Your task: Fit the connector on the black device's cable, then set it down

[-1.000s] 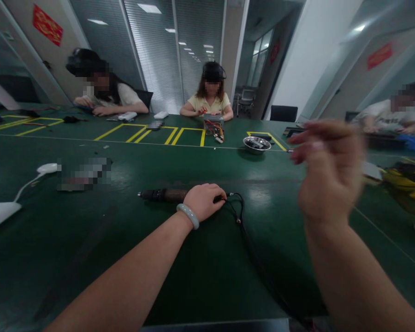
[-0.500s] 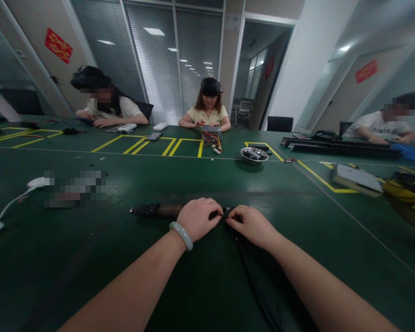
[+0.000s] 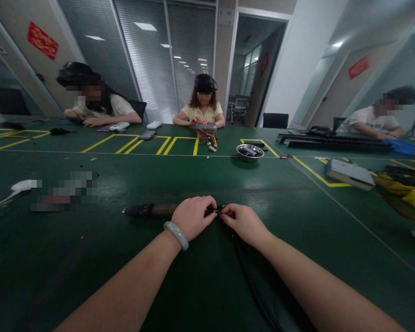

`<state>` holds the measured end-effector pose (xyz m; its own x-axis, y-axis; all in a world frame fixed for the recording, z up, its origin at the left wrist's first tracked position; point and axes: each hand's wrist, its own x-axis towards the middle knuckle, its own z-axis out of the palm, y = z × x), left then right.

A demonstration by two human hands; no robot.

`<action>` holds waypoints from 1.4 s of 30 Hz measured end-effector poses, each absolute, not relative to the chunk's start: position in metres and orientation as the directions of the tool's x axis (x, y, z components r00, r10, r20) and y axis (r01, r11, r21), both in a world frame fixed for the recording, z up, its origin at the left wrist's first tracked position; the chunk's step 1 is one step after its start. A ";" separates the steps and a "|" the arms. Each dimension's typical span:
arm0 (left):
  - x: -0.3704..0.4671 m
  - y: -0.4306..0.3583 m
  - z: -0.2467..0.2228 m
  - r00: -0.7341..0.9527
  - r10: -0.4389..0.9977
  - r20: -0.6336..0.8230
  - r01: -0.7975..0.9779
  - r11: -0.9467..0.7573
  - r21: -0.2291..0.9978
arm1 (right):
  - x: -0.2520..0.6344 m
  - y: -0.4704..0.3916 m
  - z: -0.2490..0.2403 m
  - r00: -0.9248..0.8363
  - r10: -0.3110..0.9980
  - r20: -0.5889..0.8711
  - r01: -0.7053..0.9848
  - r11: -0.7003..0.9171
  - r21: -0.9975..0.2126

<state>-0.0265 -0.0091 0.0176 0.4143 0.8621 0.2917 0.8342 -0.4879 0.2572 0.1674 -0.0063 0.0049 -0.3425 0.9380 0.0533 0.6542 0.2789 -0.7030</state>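
A cylindrical powered screwdriver [image 3: 161,211] lies across the green table, its brown-and-black body and metal tip pointing left. My left hand [image 3: 194,217], with a pale bangle at the wrist, is closed over the tool's rear end and hides part of it. Close by on the right, my right hand [image 3: 246,224] pinches the end of a thick black cable [image 3: 248,272], which runs down towards me. Between the fingertips of both hands a small shiny bit shows at the joint; its detail is too small to make out.
Ahead stands a metal bowl [image 3: 250,152] with dark parts in it. A silver box [image 3: 350,173] and a yellow bag [image 3: 410,189] are at the right. A white cable plug [image 3: 22,185] lies at the left. Several people sit along the far side near a wired unit [image 3: 206,131].
The whole scene has shifted slightly left as my head turned. Both hands keep their hold at the tool's rear end, with small finger movements.
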 end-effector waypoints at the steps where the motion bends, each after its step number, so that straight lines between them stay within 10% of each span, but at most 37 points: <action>1: -0.026 -0.009 0.017 0.414 0.862 0.291 0.837 -0.486 0.250 | 0.167 -0.007 0.005 -0.341 0.938 0.061 0.657 0.285 -0.698; 42: -0.026 -0.013 0.018 0.439 0.842 0.313 0.807 -0.523 0.275 | 0.172 -0.002 0.000 -0.379 0.921 0.086 0.629 0.325 -0.707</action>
